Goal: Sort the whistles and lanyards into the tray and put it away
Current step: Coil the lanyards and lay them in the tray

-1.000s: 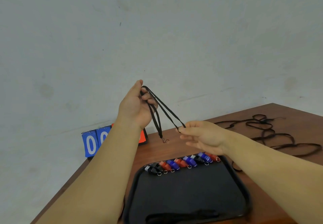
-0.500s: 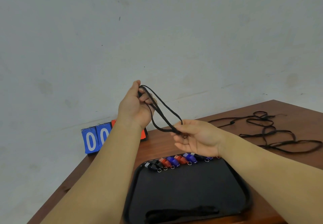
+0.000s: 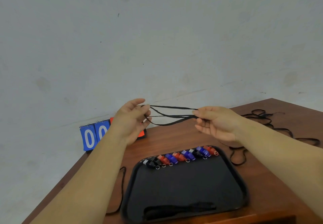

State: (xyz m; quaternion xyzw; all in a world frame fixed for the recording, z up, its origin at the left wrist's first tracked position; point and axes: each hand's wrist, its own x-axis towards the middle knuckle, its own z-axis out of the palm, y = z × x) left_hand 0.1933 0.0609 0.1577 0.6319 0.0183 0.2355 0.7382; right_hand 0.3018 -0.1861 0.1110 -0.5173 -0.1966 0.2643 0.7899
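Observation:
A black lanyard [image 3: 172,116] is stretched in folded strands between my two hands above the table. My left hand [image 3: 132,120] grips one end of it. My right hand [image 3: 214,123] pinches the other end between thumb and forefinger. Below them a black tray [image 3: 188,185] lies on the wooden table. A row of red, blue and black whistles [image 3: 181,156] lines the tray's far edge. A folded bundle of black lanyards [image 3: 180,209] lies along its near edge.
Loose black lanyards [image 3: 272,124] lie tangled on the table [image 3: 176,138] at the right. Another black cord [image 3: 122,188] runs along the tray's left side. A blue and red flip scoreboard [image 3: 94,136] stands at the table's back left, against the wall.
My hands have moved apart and lower, my right hand going right. The lanyard, hanging in a loop before, is now pulled out level between them.

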